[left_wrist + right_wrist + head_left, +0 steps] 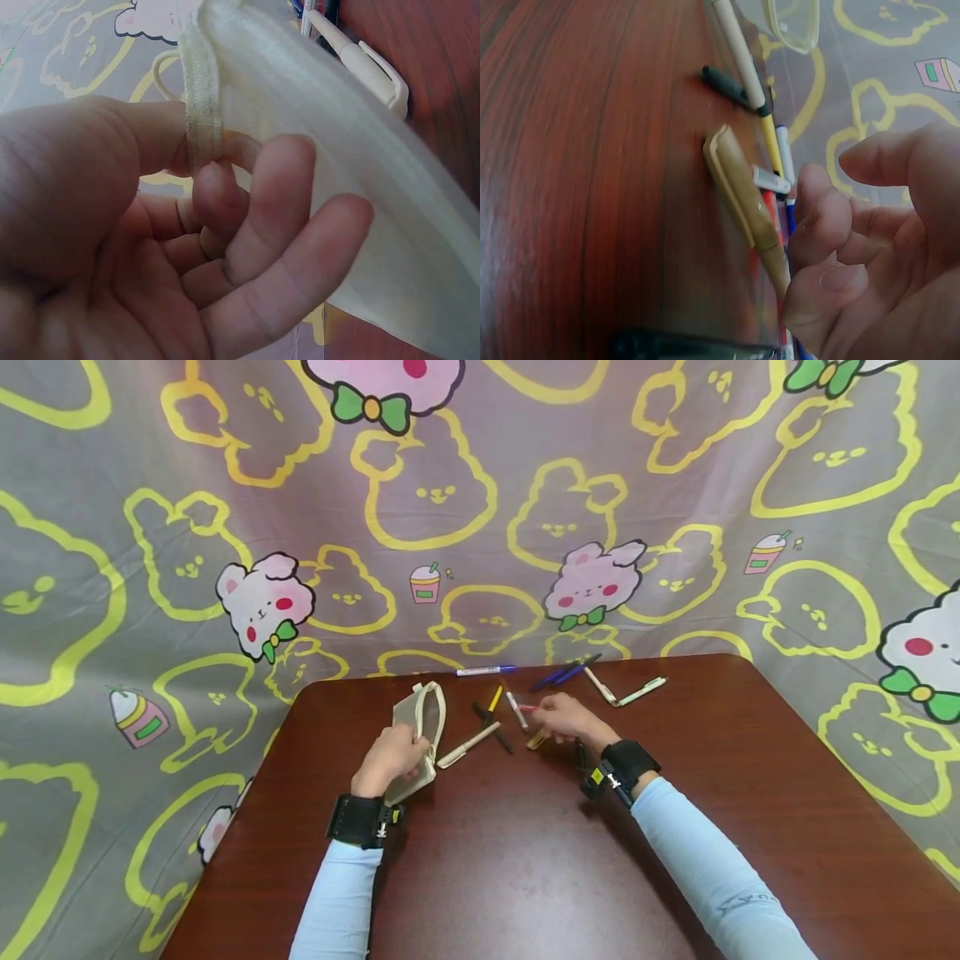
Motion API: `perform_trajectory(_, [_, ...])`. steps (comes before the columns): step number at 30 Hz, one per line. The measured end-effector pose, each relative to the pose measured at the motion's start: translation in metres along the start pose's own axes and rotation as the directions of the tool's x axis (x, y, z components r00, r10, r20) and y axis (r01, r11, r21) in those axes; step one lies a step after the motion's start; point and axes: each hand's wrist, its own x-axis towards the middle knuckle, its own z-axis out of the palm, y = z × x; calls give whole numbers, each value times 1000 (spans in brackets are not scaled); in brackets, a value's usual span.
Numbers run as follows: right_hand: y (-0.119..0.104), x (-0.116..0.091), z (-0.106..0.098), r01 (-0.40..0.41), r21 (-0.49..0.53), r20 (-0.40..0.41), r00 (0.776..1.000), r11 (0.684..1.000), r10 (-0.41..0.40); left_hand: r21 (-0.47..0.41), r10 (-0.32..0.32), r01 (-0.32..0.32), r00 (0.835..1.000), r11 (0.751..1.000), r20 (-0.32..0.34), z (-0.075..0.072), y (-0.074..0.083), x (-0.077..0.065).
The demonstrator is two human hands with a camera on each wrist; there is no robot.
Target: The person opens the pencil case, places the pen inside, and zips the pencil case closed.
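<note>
With my left hand (pixel 390 758) I pinch the woven edge of a pale cream, translucent flat pouch (pixel 411 787) over the left of the glossy red-brown wooden table (pixel 510 852). My right hand (pixel 564 718) is loosely parted, thumb apart from bent fingers, near a tan capped pen (pixel 735 180) and a slim red pen (pixel 528 708); whether I touch either, I cannot tell. A cream capped pen (pixel 468 746) lies between my hands.

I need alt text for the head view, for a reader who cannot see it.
A person's left hand holds an open, pale pouch at a brown table, while the right hand is close to scattered pens. Behind the table hangs a grey cloth with yellow cartoon outlines.
</note>
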Motion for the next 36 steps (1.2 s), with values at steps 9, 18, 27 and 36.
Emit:
perform_trajectory(9, [9, 0, -2, -69, -107, -33, 997, 992, 66, -11, 9, -9, 1000, 1000, -21, 2, -2, 0])
perform_trajectory(18, [13, 1, -2, -86, -131, -41, 996, 988, 81, -27, 12, -13, 1000, 1000, -25, 3, -4, -1])
perform_trajectory(27, [19, 5, 1, -86, -154, -65, 995, 984, 77, -31, 7, -8, 1000, 999, -24, 1, -2, -1])
perform_trajectory(36, [21, 5, 0, -68, -186, -106, 993, 980, 49, -31, 8, -9, 1000, 999, -22, 0, -2, -1])
